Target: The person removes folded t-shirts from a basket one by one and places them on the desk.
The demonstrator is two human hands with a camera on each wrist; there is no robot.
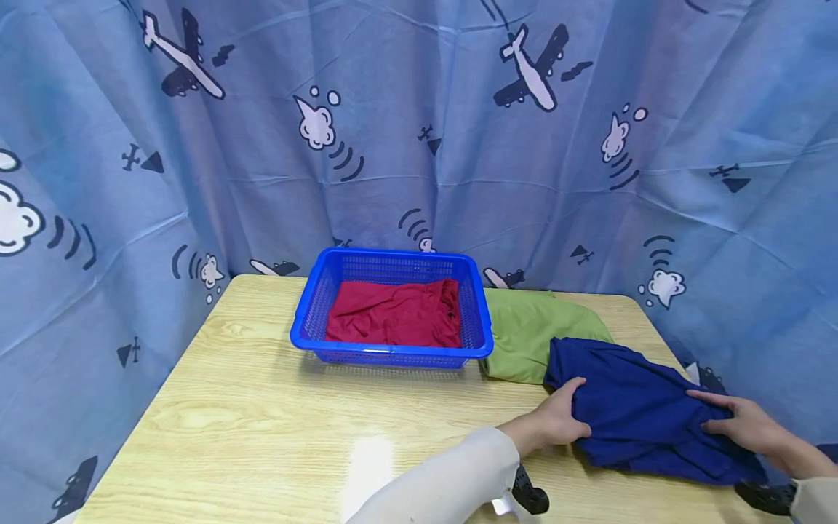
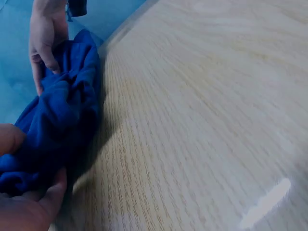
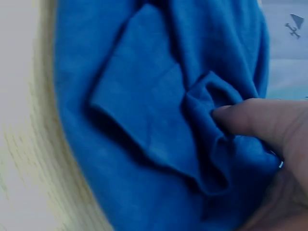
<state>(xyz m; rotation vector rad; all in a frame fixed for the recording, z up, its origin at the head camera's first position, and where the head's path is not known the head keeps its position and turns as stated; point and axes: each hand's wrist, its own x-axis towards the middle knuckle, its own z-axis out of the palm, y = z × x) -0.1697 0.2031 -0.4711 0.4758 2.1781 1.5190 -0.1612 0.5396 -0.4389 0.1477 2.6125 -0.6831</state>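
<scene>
A dark blue garment (image 1: 631,411) lies loosely folded at the right of the table, its left end over part of a green cloth (image 1: 533,331). My left hand (image 1: 559,418) grips its left end, thumb toward the near side and fingers toward the far side. At the other end my right hand (image 1: 746,422) holds the fabric between thumb and fingers. In the right wrist view the thumb (image 3: 250,120) presses into a small fold beside a sleeve-like flap (image 3: 144,96). Bunched cloth (image 2: 62,110) runs between both hands in the left wrist view.
A blue plastic basket (image 1: 393,349) stands at the back middle of the wooden table (image 1: 262,422). Folded red cloth (image 1: 399,313) lies inside it. Behind the table hangs a blue curtain (image 1: 393,145) printed with airplanes, which also borders both sides.
</scene>
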